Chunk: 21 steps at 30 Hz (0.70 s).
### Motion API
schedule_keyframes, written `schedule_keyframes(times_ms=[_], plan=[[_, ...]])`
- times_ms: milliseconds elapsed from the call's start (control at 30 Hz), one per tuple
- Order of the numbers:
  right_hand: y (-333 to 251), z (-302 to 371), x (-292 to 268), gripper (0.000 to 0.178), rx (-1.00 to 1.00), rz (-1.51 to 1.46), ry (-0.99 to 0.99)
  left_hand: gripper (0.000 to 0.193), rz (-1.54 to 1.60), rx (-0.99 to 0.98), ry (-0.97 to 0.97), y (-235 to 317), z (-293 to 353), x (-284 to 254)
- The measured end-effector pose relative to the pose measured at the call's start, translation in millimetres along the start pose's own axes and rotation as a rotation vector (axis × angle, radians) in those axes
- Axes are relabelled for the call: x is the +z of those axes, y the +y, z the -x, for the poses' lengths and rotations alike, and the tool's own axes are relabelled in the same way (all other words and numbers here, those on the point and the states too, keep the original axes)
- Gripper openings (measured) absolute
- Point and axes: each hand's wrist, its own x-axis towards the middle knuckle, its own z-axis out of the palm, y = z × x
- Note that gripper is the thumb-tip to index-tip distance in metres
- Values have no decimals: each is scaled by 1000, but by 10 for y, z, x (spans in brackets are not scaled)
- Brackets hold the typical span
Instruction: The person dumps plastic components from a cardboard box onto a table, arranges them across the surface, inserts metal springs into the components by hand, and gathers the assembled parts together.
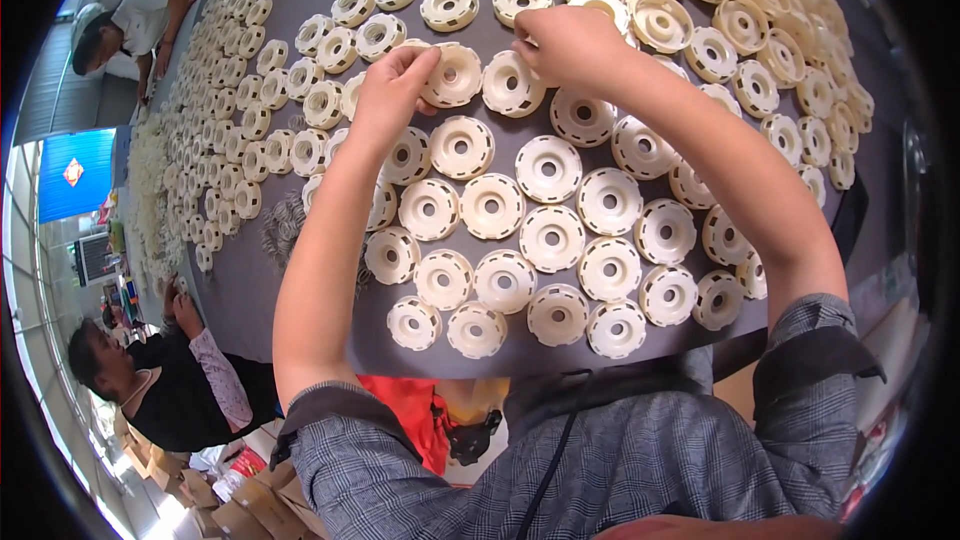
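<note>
The left hand (397, 85), half closed, pinches the left rim of 1 cream disc (465, 70). The right hand (570, 45) curls at a 2nd disc (499, 87) just beside it (grip cannot be confirmed). Both round discs face upward, centre-hole axes toward the camera, beyond similar discs (567, 225) on the grey table (245, 290).

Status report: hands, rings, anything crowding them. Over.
Left hand at a cream ring. Right hand at the neighbouring ring, grip unclear. Other rings crowd close.
</note>
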Motion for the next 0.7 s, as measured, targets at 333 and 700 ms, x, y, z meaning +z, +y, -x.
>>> schedule_keyframes(times_ms=[333, 700], plan=[[100, -161, 48, 14, -61, -68, 110, 25, -778, 363, 230, -198, -186, -3], [-53, -710, 408, 42, -305, 54, 66, 50, -998, 571, -126, -286, -126, -615]])
